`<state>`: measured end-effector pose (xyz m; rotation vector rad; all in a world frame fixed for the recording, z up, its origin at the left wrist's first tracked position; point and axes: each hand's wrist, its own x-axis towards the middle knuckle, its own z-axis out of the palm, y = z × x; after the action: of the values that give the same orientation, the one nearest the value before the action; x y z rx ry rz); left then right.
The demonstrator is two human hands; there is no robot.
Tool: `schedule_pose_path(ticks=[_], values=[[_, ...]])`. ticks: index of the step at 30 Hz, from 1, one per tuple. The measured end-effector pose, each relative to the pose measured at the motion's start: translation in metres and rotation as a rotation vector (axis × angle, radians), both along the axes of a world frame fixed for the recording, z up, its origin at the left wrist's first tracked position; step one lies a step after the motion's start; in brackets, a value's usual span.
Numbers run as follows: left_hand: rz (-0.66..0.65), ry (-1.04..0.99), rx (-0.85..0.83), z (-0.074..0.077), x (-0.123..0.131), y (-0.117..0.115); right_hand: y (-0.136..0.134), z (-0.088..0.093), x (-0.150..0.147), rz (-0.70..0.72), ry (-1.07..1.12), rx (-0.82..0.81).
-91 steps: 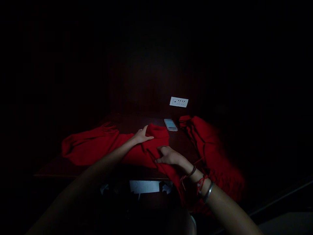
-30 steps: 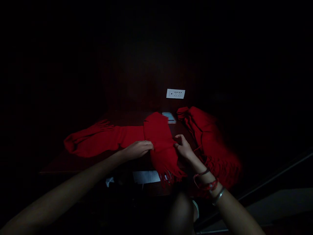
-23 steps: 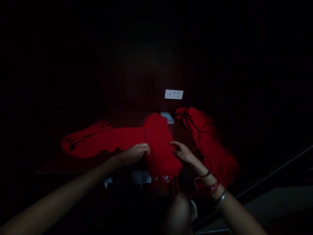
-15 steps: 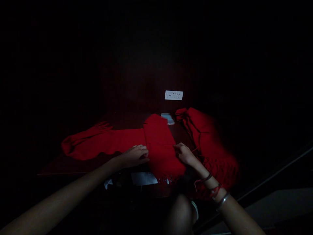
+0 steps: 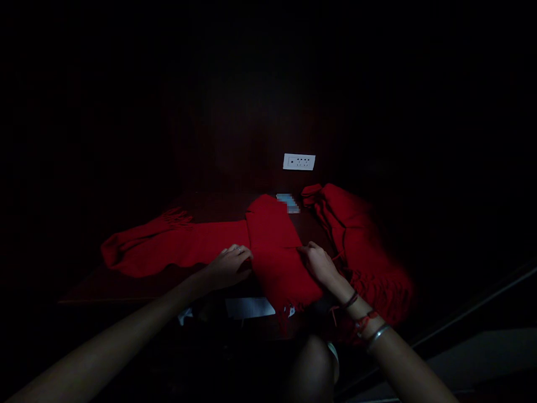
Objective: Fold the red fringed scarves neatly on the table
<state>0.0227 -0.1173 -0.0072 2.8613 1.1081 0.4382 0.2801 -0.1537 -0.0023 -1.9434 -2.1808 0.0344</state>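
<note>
A red fringed scarf [image 5: 274, 224] lies across a dark tabletop, its near fringed end drooping over the front edge. One long strip of it, or of a second piece, stretches off to the left; I cannot tell which. My left hand [image 5: 232, 262], with a ring on one finger, grips the left edge of the scarf where a crease runs across. Opposite it, my right hand [image 5: 319, 262] pinches the right edge at the same crease. To the right sits a heap of red fringed cloth [image 5: 356, 229], close to my right hand.
A white socket plate [image 5: 299, 162] is set in the dark wall behind. On the table near it lies a small pale blue item [image 5: 287, 203], blurred out. Below the front edge shows a pale flat panel [image 5: 249, 307]. My knee [image 5: 312, 358] is close beneath the table.
A crease now shows across the scarf between my hands, and its near fringed end hangs slightly lower and to the right. Both hands have shifted only a little.
</note>
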Motion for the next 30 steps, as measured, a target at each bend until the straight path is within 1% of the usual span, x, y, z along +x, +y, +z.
schedule_pose_path(ticks=[2, 4, 6, 7, 8, 11, 13, 14, 16, 18, 21, 23, 25, 28, 30], values=[[-0.055, -0.063, 0.006, 0.005, 0.003, -0.007, -0.004, 0.002, -0.004, -0.012, -0.037, 0.058], [-0.195, -0.109, 0.009, 0.009, 0.008, -0.015, -0.009, 0.003, -0.009, 0.0, -0.068, 0.158], [-0.366, -0.102, -0.043, 0.011, 0.009, -0.02, -0.011, 0.0, -0.013, 0.081, -0.069, 0.227], [-0.42, -0.088, -0.084, 0.011, 0.007, -0.02, -0.011, -0.004, -0.013, 0.128, -0.056, 0.232], [-0.445, -0.079, -0.128, 0.011, 0.004, -0.018, -0.01, -0.008, -0.011, 0.164, -0.04, 0.223], [-0.45, -0.087, -0.239, 0.008, -0.009, -0.004, -0.007, -0.018, -0.004, 0.186, -0.01, 0.19], [-0.469, -0.094, -0.285, 0.007, -0.016, 0.007, -0.007, -0.018, -0.001, 0.189, -0.019, 0.181], [-0.458, -0.111, -0.289, 0.007, -0.017, 0.01, -0.007, -0.017, -0.001, 0.192, -0.03, 0.182], [-0.391, -0.172, -0.259, 0.008, -0.014, 0.013, -0.01, -0.012, -0.006, 0.203, -0.037, 0.197], [-0.346, -0.207, -0.228, 0.009, -0.004, 0.011, -0.012, -0.01, -0.013, 0.253, -0.026, 0.2], [-0.337, -0.138, -0.211, 0.006, 0.013, 0.01, -0.009, -0.013, -0.018, 0.352, -0.013, 0.16], [-0.293, -0.079, -0.191, 0.004, 0.021, 0.019, 0.0, -0.016, -0.016, 0.375, -0.02, 0.146], [-0.259, -0.027, -0.193, 0.003, 0.025, 0.036, 0.014, -0.018, -0.012, 0.36, -0.028, 0.147], [-0.241, 0.083, -0.279, 0.009, 0.027, 0.063, 0.041, -0.018, -0.01, 0.338, -0.043, 0.14], [-0.181, 0.148, -0.328, 0.015, 0.029, 0.073, 0.055, -0.015, -0.012, 0.341, -0.053, 0.134]])
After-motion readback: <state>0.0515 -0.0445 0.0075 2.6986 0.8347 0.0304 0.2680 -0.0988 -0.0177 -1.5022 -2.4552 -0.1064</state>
